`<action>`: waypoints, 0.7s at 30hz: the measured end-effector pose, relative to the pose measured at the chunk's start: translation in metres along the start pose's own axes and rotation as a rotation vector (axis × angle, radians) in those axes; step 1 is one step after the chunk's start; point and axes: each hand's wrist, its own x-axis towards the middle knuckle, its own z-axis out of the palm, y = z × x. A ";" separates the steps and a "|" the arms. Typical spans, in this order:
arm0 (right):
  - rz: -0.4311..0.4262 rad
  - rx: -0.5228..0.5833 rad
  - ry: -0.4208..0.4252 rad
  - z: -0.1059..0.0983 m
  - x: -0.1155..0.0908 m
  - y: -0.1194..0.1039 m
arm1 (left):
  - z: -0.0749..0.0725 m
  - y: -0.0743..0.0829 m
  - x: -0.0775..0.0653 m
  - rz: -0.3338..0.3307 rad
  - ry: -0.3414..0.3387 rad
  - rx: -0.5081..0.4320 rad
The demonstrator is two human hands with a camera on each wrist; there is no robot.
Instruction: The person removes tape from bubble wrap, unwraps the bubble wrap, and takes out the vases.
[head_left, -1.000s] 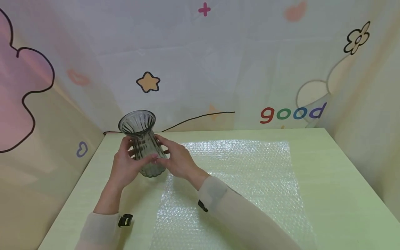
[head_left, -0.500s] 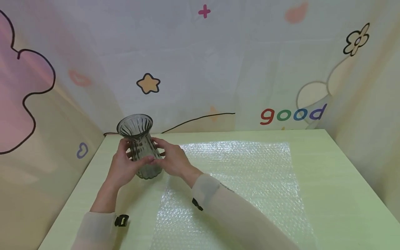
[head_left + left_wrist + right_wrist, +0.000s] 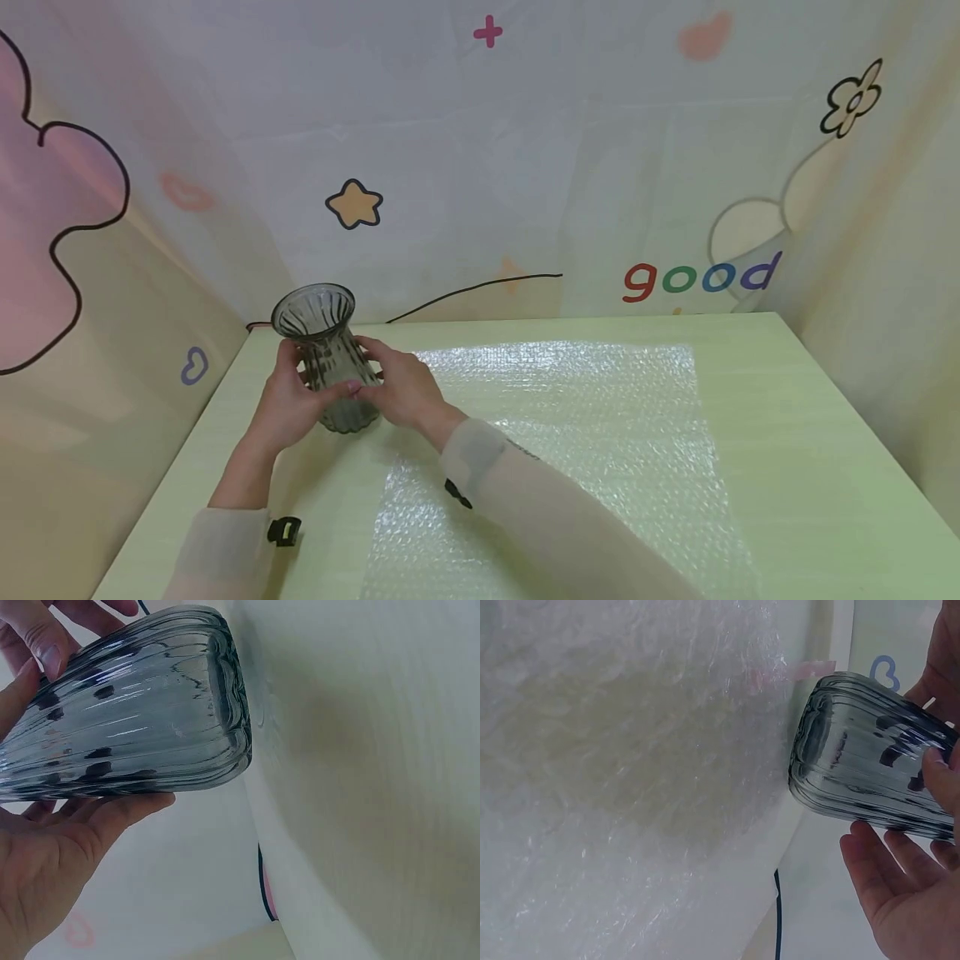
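A smoky grey ribbed glass vase (image 3: pixel 332 364) with a flared rim stands near the back left of the table, leaning slightly left in the head view. Both hands hold it round its body. My left hand (image 3: pixel 288 402) grips its left side, and my right hand (image 3: pixel 405 385) grips its right side. The two thumbs meet across the front of the glass. In the left wrist view the thick base of the vase (image 3: pixel 169 712) is close to the tabletop. The far fingers are partly hidden behind the vase.
A sheet of clear bubble wrap (image 3: pixel 585 433) lies flat across the middle of the pale green table (image 3: pixel 817 467), just right of the vase. A printed curtain (image 3: pixel 465 167) hangs behind the table and along its sides.
Both hands have shifted the vase a little to the left, away from the bubble wrap, keeping their grip. The head view has tilted up slightly.
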 end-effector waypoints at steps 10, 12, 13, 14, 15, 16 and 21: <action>0.018 -0.057 0.007 0.005 0.004 0.004 | 0.004 -0.007 0.005 0.010 -0.012 -0.028; 0.021 -0.065 0.012 0.005 0.005 0.005 | 0.005 -0.009 0.006 0.019 -0.010 -0.031; 0.021 -0.067 0.014 0.006 0.005 0.005 | 0.005 -0.009 0.006 0.024 -0.008 -0.028; 0.021 -0.070 0.015 0.006 0.006 0.005 | 0.005 -0.010 0.007 0.026 -0.007 -0.029; 0.020 -0.071 0.016 0.006 0.006 0.005 | 0.005 -0.010 0.007 0.028 -0.005 -0.029; 0.018 -0.073 0.018 0.006 0.007 0.005 | 0.005 -0.011 0.008 0.027 -0.005 -0.027; 0.017 -0.106 0.022 0.007 0.009 0.005 | 0.005 -0.011 0.010 -0.004 -0.017 -0.033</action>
